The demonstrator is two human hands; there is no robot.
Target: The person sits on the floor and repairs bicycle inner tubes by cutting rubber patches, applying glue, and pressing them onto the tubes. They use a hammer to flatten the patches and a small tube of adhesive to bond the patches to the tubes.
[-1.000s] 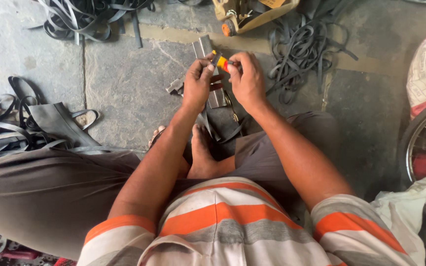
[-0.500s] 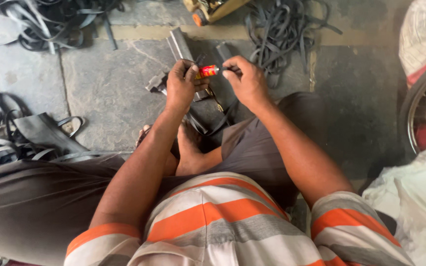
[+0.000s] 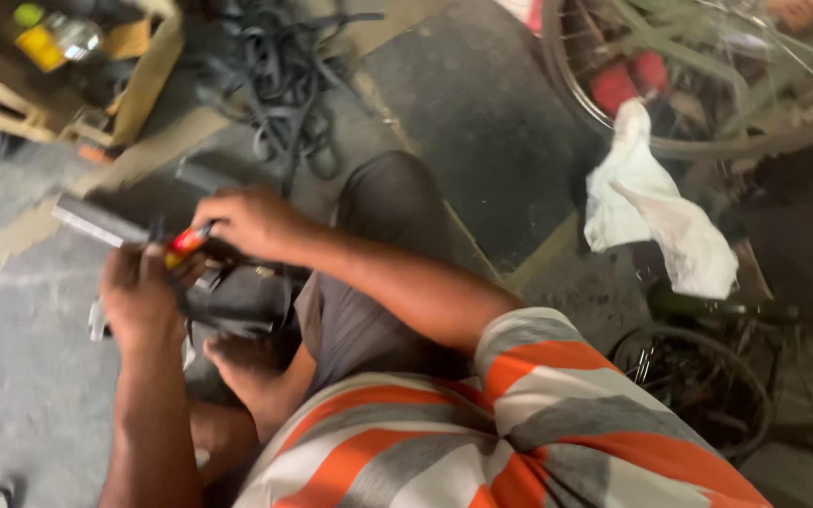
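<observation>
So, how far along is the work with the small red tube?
Done: nothing finished shows. In hand: both hands, left hand and right hand, hold the red tube above black rubber by the foot. Left: unclear; blur hides whether the tube is open.

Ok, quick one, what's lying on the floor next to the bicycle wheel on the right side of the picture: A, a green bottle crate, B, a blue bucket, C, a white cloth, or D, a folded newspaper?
C: a crumpled white cloth lies on the dark floor just below the rim of the bicycle wheel, off to the side of the person's right arm.
</observation>
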